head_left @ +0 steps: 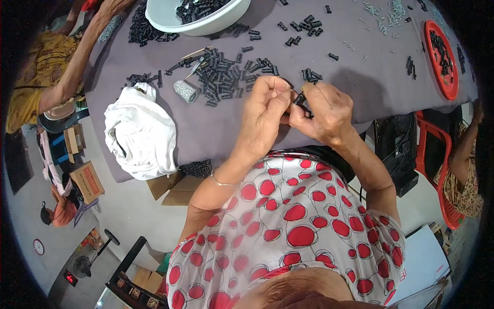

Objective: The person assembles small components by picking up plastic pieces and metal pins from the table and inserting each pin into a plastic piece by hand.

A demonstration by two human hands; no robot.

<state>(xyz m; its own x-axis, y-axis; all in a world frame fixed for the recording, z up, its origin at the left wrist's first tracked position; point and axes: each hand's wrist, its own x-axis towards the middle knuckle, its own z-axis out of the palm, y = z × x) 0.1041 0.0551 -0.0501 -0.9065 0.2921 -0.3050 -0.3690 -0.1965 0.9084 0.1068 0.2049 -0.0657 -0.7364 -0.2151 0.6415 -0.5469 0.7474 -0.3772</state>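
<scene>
My left hand [265, 113] and my right hand [325, 110] meet over the table's near edge. Between them is a small black plastic part [300, 99], gripped in the fingers of my right hand. The left thumb and forefinger are pinched against it, and what they hold is too small to make out. Just beyond my hands lie a few similar black parts [311, 75]. A loose heap of short black cylindrical pieces [218, 74] spreads to the left of them. Beside that heap lies a grey speckled roll-shaped object [185, 91].
A white basin [206, 30] of black pieces stands at the far side. White cloth [140, 131] lies at the left edge. Small silvery pieces [396, 13] and a red tray [446, 62] are at the far right. Another person's arm [77, 62] reaches in at far left.
</scene>
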